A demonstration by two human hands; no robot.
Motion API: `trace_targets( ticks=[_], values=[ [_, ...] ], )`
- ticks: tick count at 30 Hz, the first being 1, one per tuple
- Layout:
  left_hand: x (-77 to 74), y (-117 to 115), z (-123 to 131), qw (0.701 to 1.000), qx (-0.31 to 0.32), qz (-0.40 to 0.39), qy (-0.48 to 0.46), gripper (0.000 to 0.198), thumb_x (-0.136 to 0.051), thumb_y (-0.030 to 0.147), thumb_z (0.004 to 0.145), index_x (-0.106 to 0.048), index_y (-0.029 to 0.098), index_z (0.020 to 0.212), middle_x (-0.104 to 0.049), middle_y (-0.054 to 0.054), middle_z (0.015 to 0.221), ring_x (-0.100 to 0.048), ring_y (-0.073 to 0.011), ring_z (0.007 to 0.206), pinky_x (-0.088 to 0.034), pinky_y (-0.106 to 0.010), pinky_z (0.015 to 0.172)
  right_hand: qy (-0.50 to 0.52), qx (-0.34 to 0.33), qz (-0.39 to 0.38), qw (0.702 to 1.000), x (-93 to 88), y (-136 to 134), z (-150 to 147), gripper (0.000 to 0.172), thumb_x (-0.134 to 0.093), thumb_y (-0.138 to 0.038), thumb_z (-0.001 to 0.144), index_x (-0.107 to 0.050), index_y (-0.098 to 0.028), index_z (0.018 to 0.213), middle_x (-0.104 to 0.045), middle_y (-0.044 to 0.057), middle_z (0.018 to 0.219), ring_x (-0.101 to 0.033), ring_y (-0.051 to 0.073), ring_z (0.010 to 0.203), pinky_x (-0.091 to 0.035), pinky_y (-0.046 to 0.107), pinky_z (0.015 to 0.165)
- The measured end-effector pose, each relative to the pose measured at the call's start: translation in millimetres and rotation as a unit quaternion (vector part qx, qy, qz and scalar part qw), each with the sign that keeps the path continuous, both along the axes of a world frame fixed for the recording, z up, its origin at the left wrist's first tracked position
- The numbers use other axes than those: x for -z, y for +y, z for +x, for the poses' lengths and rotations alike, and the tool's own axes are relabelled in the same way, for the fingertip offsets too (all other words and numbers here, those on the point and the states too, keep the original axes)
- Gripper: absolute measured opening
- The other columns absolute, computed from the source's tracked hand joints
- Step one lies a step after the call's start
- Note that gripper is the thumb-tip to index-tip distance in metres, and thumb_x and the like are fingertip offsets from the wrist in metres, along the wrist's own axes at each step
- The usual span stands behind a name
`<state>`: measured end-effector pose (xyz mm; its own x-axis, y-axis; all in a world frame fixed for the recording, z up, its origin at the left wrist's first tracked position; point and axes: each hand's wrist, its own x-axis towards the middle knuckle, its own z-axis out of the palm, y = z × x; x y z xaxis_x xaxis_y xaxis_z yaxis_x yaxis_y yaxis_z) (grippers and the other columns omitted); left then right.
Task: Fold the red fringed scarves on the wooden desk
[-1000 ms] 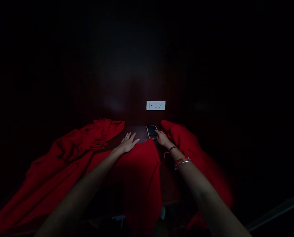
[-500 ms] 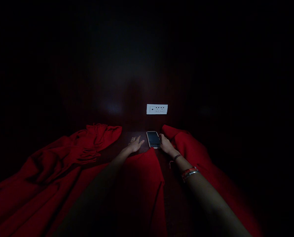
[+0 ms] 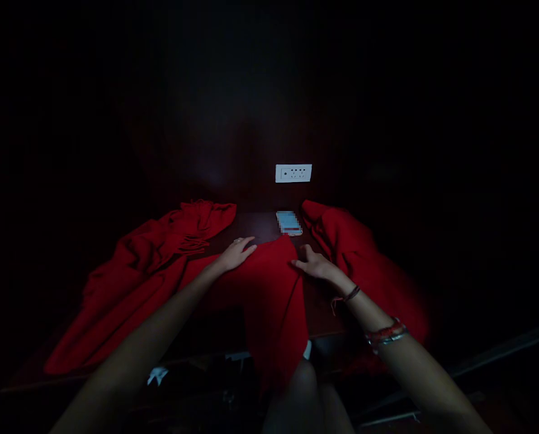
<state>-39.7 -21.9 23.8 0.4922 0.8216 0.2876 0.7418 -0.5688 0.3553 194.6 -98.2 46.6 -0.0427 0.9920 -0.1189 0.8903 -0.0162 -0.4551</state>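
A red cloth with fringed ends, which looks like a scarf (image 3: 274,289), lies across the dark tabletop and hangs over its front edge. My left hand (image 3: 237,254) rests at the cloth's far edge, fingers stretched out. At its right edge is my right hand (image 3: 315,264), thumb and fingers apart; the thumb reaches the cloth's border, and I cannot tell whether it presses on it. Just beyond the cloth's far corner lies a phone (image 3: 289,222) with its screen lit, apart from both hands.
More red fringed cloth (image 3: 147,247) lies bunched at the left, and another red heap (image 3: 355,247) at the right. A white socket plate (image 3: 293,173) is on the dark wall behind. The tabletop's front edge (image 3: 328,334) shows above my knees. Both sides are very dark.
My right hand has left the phone and come back to the cloth's right edge. The phone's screen has lit up. My left hand has moved onto the cloth's far edge, and the view has tilted down.
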Motion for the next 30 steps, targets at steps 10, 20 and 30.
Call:
trace_targets(
  ticks=[10, 20, 30],
  values=[
    [29.7, -7.9, 13.8, 0.989, 0.046, -0.028, 0.139, 0.046, -0.025, 0.048, 0.081, -0.03, 0.032, 0.124, -0.024, -0.001, 0.134, -0.018, -0.0195, 0.122, -0.016, -0.036, 0.097, -0.111, 0.011, 0.017, 0.994, 5.9, -36.6, 2.9, 0.051, -0.049, -0.008, 0.066, -0.037, -0.02, 0.114, -0.052, 0.011, 0.099, -0.052, 0.02, 0.088, -0.038, 0.027, 0.07],
    [29.2, -0.3, 14.8, 0.991, 0.043, -0.009, 0.126, 0.047, -0.025, 0.049, 0.081, -0.031, 0.032, 0.123, -0.026, 0.001, 0.133, -0.022, -0.0181, 0.121, -0.017, -0.032, 0.097, -0.141, -0.349, 0.158, 0.913, 9.2, -49.5, -13.2, 0.031, -0.038, -0.005, 0.07, -0.053, -0.02, 0.094, -0.053, 0.005, 0.092, -0.047, 0.015, 0.089, -0.033, 0.029, 0.076],
    [33.0, 17.3, 8.1, 0.989, 0.052, -0.005, 0.139, 0.049, -0.024, 0.052, 0.08, -0.028, 0.032, 0.124, -0.027, 0.001, 0.133, -0.022, -0.0157, 0.12, -0.017, -0.031, 0.097, -0.091, -0.393, 0.046, 0.914, 0.1, -39.2, 31.0, 0.028, -0.036, 0.001, 0.064, -0.059, -0.015, 0.061, -0.054, 0.002, 0.071, -0.048, 0.009, 0.064, -0.036, 0.019, 0.068]
  ],
)
